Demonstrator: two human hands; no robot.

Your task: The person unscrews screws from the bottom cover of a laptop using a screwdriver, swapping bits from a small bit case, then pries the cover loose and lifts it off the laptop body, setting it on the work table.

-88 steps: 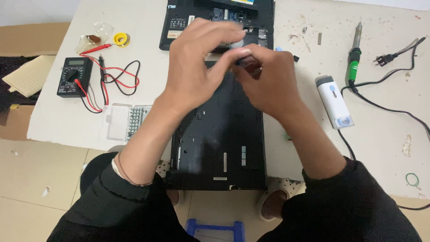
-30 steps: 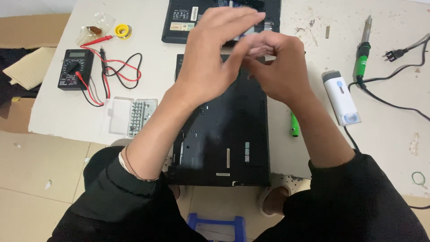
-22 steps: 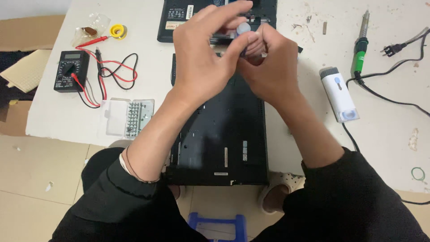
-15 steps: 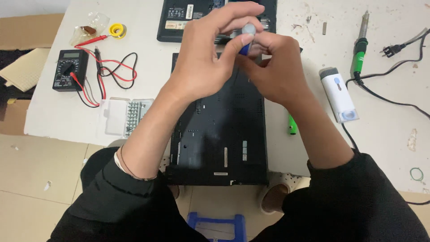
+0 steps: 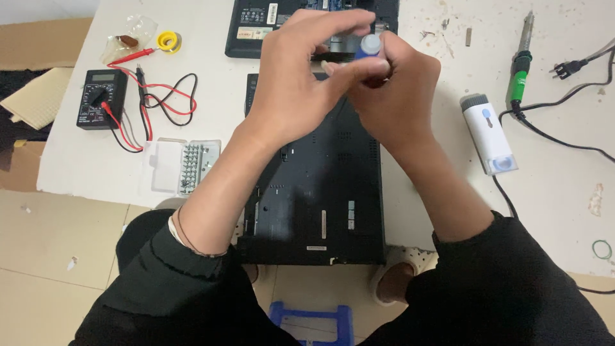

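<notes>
From the head view, my left hand [image 5: 291,90] and my right hand [image 5: 397,96] met above the far end of the black laptop base [image 5: 320,192], which lay bottom-up on the white table [image 5: 96,173] and reached to its near edge. Between them I held a small blue tool with a pale round cap [image 5: 370,46]. My right hand was clenched around its body, while my left fingers [image 5: 349,67] pinched across it just under the cap. Most of the tool was hidden in my grip, so I could not tell its kind.

Beyond my hands lay a second dark laptop part [image 5: 256,29]. To my left sat a black multimeter [image 5: 99,99] with red and black leads, and nearer me an open clear case of bits [image 5: 182,166]. To my right were a white handheld device [image 5: 490,134] and a green-handled soldering iron [image 5: 520,57].
</notes>
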